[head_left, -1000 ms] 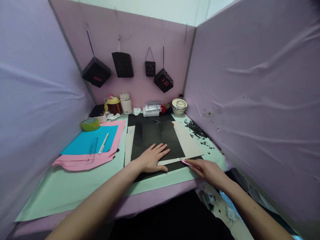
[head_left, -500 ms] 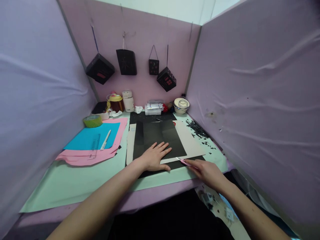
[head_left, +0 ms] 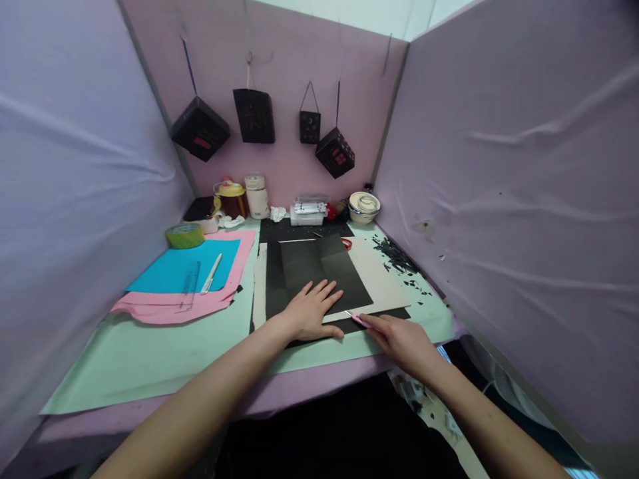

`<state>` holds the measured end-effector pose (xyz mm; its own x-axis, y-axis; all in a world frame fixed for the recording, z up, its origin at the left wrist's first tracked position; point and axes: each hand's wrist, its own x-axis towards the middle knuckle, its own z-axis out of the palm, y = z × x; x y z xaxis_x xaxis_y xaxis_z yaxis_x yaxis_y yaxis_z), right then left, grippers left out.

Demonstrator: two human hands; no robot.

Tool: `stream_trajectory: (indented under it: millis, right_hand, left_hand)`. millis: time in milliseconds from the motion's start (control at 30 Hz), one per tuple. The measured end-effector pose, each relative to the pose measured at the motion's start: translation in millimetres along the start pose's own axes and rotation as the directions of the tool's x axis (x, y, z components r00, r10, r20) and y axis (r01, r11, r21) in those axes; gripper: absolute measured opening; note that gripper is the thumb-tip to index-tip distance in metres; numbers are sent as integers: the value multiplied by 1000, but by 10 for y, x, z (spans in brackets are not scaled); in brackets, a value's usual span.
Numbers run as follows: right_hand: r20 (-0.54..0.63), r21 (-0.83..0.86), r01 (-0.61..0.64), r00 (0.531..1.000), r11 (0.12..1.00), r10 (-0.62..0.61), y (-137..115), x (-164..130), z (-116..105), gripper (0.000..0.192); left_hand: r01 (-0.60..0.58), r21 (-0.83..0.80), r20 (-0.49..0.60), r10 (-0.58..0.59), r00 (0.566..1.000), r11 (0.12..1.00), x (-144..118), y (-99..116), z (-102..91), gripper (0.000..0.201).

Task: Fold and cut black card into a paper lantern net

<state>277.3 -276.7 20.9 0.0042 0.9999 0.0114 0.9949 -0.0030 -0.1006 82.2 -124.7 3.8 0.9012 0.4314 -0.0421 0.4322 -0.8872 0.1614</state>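
My left hand (head_left: 310, 311) lies flat, fingers spread, on a black paper sheet (head_left: 319, 269) that rests on a beige board (head_left: 387, 283). My right hand (head_left: 397, 336) grips a pink craft knife (head_left: 358, 320), its blade tip touching the near edge of the beige board just right of my left fingertips. Under the board lies a larger black mat (head_left: 397, 313).
Pink paper (head_left: 164, 309) with a blue sheet (head_left: 184, 266), a clear ruler (head_left: 188, 285) and a white pen (head_left: 211, 273) lies to the left. Green tape roll (head_left: 185, 235), jars, a box and a bowl (head_left: 364, 206) line the back. Black paper scraps (head_left: 394, 256) sit right. Black lanterns (head_left: 200, 130) hang above.
The knife and my right hand have slid a little left along the board's near edge, closer to my left hand. The camera view shifted slightly.
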Motion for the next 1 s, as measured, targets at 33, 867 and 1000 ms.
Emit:
stream_trajectory:
  millis: [33, 867, 1000]
  right_hand:
    - [0, -10, -5, 1000, 1000, 5, -26, 3, -2, 39]
    - [-17, -87, -80, 997, 993, 78, -143, -23, 66, 39]
    - [1, -110, -97, 995, 989, 98, -168, -41, 72, 40]
  left_hand:
    - [1, 2, -4, -1, 1000, 1000, -1, -2, 3, 104]
    - [173, -30, -42, -175, 984, 984, 26, 183, 123, 108]
    - [169, -47, -46, -171, 984, 984, 30, 177, 127, 107]
